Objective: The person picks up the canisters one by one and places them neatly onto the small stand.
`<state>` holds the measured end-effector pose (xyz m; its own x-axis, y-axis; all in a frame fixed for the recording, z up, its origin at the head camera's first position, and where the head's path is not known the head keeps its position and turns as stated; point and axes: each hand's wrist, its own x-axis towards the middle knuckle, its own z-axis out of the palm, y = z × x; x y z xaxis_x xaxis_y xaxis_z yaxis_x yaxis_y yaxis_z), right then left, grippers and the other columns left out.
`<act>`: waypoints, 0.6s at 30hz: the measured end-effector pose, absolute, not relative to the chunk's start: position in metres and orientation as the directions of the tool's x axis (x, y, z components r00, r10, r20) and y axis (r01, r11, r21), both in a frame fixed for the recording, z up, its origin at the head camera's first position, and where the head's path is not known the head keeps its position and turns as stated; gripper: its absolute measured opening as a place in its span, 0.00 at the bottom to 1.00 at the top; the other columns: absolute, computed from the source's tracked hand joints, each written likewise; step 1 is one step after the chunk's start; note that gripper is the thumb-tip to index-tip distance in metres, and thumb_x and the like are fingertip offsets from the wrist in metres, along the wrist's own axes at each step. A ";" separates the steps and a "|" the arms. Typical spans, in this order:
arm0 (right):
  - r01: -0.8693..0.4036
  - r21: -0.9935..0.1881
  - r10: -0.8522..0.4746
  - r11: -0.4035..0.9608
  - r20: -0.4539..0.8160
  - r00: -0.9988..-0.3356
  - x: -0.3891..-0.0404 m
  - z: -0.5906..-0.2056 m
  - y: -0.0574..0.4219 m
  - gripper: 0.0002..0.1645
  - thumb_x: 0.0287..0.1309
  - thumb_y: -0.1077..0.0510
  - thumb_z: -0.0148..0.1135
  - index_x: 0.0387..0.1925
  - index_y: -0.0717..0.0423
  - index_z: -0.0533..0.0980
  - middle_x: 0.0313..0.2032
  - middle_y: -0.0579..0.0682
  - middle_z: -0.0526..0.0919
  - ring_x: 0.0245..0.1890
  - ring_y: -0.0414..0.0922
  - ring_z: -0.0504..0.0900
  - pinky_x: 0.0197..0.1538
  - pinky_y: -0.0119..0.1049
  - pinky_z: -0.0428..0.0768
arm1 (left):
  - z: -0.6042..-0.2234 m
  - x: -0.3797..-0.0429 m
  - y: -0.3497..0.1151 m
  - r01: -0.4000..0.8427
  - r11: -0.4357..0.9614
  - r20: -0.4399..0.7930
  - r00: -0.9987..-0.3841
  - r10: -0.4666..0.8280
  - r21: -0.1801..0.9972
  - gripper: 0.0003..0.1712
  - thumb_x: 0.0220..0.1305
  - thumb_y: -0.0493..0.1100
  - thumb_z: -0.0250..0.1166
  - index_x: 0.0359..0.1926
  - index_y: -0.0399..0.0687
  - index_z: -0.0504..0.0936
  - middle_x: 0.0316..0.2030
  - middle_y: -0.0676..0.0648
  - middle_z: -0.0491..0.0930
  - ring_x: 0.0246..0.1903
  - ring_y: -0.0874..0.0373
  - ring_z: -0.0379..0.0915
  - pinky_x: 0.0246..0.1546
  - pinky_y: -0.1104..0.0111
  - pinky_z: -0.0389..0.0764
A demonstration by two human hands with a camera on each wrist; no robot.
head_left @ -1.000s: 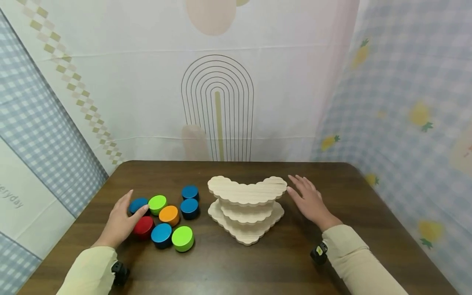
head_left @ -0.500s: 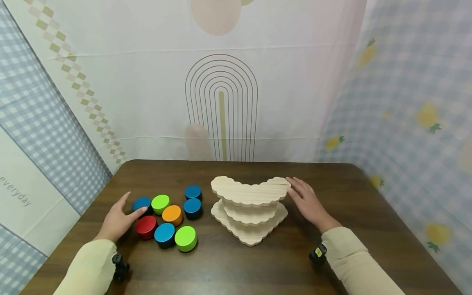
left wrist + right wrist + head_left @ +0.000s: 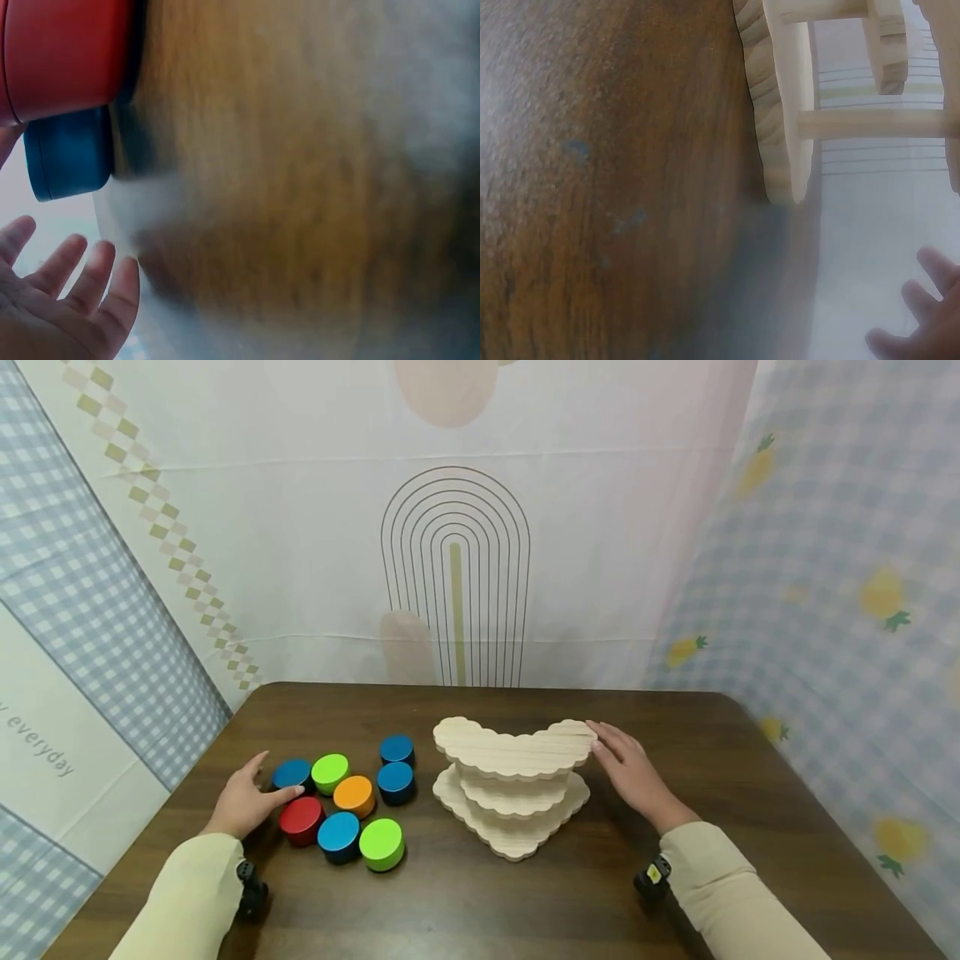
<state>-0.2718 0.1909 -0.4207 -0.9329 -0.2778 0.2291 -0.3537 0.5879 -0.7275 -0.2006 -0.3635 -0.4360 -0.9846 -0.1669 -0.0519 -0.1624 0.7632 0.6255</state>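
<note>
My left hand [image 3: 243, 797] is held with fingers spread and thumb out beside a dark blue round block [image 3: 292, 773] and a red round block [image 3: 302, 821]; its thumb tip lies between the two in the head view. In the left wrist view the red block looms large, with the fingers [image 3: 94, 277] extended below the blue one. A pale wooden stand with scalloped tiers [image 3: 517, 753] stands mid-table. My right hand [image 3: 630, 777] has its fingers at the right end of the top tier. The right wrist view shows a peg [image 3: 877, 124] between tiers.
Near the left hand stand more round blocks: a green block [image 3: 330, 773], an orange block [image 3: 354, 796], a nearer blue block [image 3: 339, 837] and a nearer green block [image 3: 382, 844]. Two blue blocks [image 3: 396, 782] stand left of the wooden stand. Patterned cloth [image 3: 600, 568] hangs behind the table.
My right hand has closed the small gap to the stand's top tier. The left hand stays beside the blocks with small shifts. The head view has turned slightly left.
</note>
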 end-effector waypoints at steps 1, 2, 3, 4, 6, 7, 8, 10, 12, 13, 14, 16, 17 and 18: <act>-0.351 -0.727 -0.277 0.590 0.226 -0.934 -0.272 -0.421 0.191 0.32 0.75 0.45 0.40 0.72 0.56 0.59 0.71 0.65 0.54 0.71 0.67 0.46 0.64 0.70 0.48 | -0.436 -0.201 -0.364 -0.164 0.763 -0.061 -0.985 -0.161 0.626 0.60 0.58 0.60 0.67 0.72 0.28 0.42 0.65 0.19 0.52 0.62 0.24 0.52 0.59 0.37 0.61; -0.349 -0.726 -0.276 0.593 0.224 -0.935 -0.272 -0.421 0.191 0.32 0.75 0.45 0.40 0.72 0.56 0.59 0.71 0.65 0.54 0.71 0.67 0.46 0.64 0.70 0.48 | -0.436 -0.202 -0.364 -0.165 0.763 -0.071 -0.985 -0.154 0.625 0.60 0.58 0.60 0.67 0.72 0.27 0.42 0.64 0.19 0.52 0.61 0.25 0.53 0.58 0.37 0.61; -0.348 -0.724 -0.274 0.595 0.224 -0.935 -0.272 -0.422 0.191 0.32 0.75 0.45 0.40 0.72 0.56 0.59 0.71 0.65 0.55 0.71 0.67 0.46 0.64 0.70 0.48 | -0.437 -0.203 -0.364 -0.163 0.764 -0.079 -0.986 -0.146 0.624 0.60 0.58 0.59 0.67 0.72 0.26 0.42 0.64 0.19 0.54 0.61 0.25 0.54 0.58 0.37 0.62; -0.346 -0.724 -0.272 0.597 0.223 -0.936 -0.272 -0.422 0.191 0.32 0.75 0.45 0.40 0.72 0.56 0.59 0.71 0.65 0.55 0.71 0.67 0.47 0.64 0.69 0.48 | -0.436 -0.204 -0.365 -0.158 0.766 -0.082 -0.987 -0.137 0.623 0.60 0.58 0.59 0.67 0.72 0.26 0.43 0.63 0.19 0.55 0.60 0.25 0.55 0.58 0.37 0.63; -0.344 -0.725 -0.269 0.597 0.224 -0.937 -0.272 -0.422 0.192 0.32 0.74 0.44 0.40 0.72 0.55 0.59 0.71 0.65 0.55 0.71 0.66 0.47 0.64 0.69 0.48 | -0.436 -0.205 -0.365 -0.144 0.772 -0.082 -0.990 -0.119 0.619 0.59 0.58 0.58 0.68 0.71 0.24 0.44 0.61 0.19 0.58 0.58 0.26 0.58 0.56 0.39 0.66; -0.345 -0.725 -0.269 0.596 0.224 -0.937 -0.273 -0.422 0.191 0.32 0.74 0.45 0.40 0.72 0.55 0.59 0.71 0.65 0.55 0.71 0.66 0.47 0.64 0.69 0.48 | -0.437 -0.206 -0.366 -0.136 0.776 -0.080 -0.991 -0.110 0.616 0.59 0.58 0.57 0.68 0.71 0.24 0.45 0.59 0.19 0.60 0.56 0.27 0.60 0.55 0.39 0.67; -0.346 -0.726 -0.269 0.594 0.226 -0.936 -0.273 -0.422 0.191 0.32 0.74 0.45 0.40 0.72 0.55 0.60 0.71 0.65 0.55 0.71 0.67 0.47 0.64 0.70 0.48 | -0.437 -0.207 -0.366 -0.130 0.779 -0.078 -0.992 -0.104 0.613 0.59 0.58 0.57 0.68 0.70 0.23 0.45 0.58 0.20 0.61 0.55 0.27 0.62 0.54 0.40 0.68; -0.348 -0.728 -0.270 0.590 0.229 -0.935 -0.273 -0.422 0.191 0.32 0.74 0.45 0.40 0.72 0.54 0.60 0.71 0.64 0.55 0.71 0.67 0.47 0.64 0.69 0.48 | -0.438 -0.209 -0.367 -0.119 0.787 -0.072 -0.993 -0.094 0.605 0.58 0.57 0.56 0.69 0.70 0.22 0.47 0.57 0.20 0.62 0.53 0.29 0.63 0.54 0.40 0.69; -0.351 -0.728 -0.271 0.589 0.231 -0.934 -0.273 -0.422 0.191 0.31 0.74 0.45 0.41 0.72 0.54 0.60 0.71 0.64 0.56 0.71 0.67 0.47 0.64 0.69 0.48 | -0.440 -0.212 -0.368 -0.114 0.795 -0.071 -0.994 -0.089 0.596 0.58 0.57 0.56 0.69 0.69 0.21 0.48 0.56 0.20 0.63 0.52 0.29 0.64 0.54 0.40 0.68; -0.353 -0.729 -0.272 0.587 0.233 -0.934 -0.273 -0.422 0.191 0.31 0.74 0.45 0.41 0.72 0.55 0.60 0.71 0.64 0.56 0.71 0.67 0.47 0.64 0.69 0.48 | -0.441 -0.213 -0.368 -0.113 0.798 -0.073 -0.994 -0.087 0.592 0.57 0.57 0.56 0.69 0.69 0.21 0.49 0.57 0.19 0.62 0.53 0.29 0.63 0.54 0.40 0.68; -0.353 -0.729 -0.272 0.586 0.233 -0.934 -0.273 -0.422 0.190 0.31 0.74 0.45 0.41 0.71 0.55 0.60 0.70 0.64 0.56 0.71 0.67 0.47 0.64 0.69 0.48 | -0.441 -0.214 -0.369 -0.116 0.800 -0.077 -0.993 -0.087 0.589 0.57 0.57 0.56 0.69 0.68 0.21 0.49 0.57 0.19 0.62 0.53 0.28 0.63 0.55 0.40 0.67; -0.352 -0.728 -0.270 0.588 0.233 -0.934 -0.274 -0.422 0.190 0.31 0.74 0.45 0.41 0.71 0.55 0.60 0.70 0.64 0.56 0.70 0.67 0.47 0.64 0.69 0.48 | -0.442 -0.216 -0.369 -0.120 0.803 -0.085 -0.993 -0.086 0.584 0.57 0.56 0.57 0.69 0.68 0.20 0.50 0.58 0.18 0.60 0.55 0.27 0.61 0.56 0.39 0.66; -0.351 -0.729 -0.269 0.588 0.233 -0.935 -0.273 -0.422 0.190 0.31 0.74 0.45 0.41 0.71 0.55 0.60 0.70 0.64 0.57 0.70 0.67 0.47 0.64 0.69 0.48 | -0.442 -0.217 -0.369 -0.121 0.805 -0.087 -0.992 -0.086 0.581 0.57 0.56 0.57 0.69 0.68 0.20 0.51 0.59 0.18 0.60 0.56 0.26 0.61 0.56 0.39 0.66; -0.349 -0.730 -0.268 0.587 0.232 -0.935 -0.273 -0.423 0.190 0.31 0.74 0.45 0.41 0.71 0.55 0.60 0.70 0.64 0.57 0.70 0.67 0.47 0.64 0.69 0.48 | -0.442 -0.218 -0.369 -0.119 0.806 -0.087 -0.993 -0.083 0.580 0.57 0.56 0.58 0.69 0.67 0.20 0.52 0.60 0.18 0.59 0.56 0.26 0.60 0.57 0.39 0.66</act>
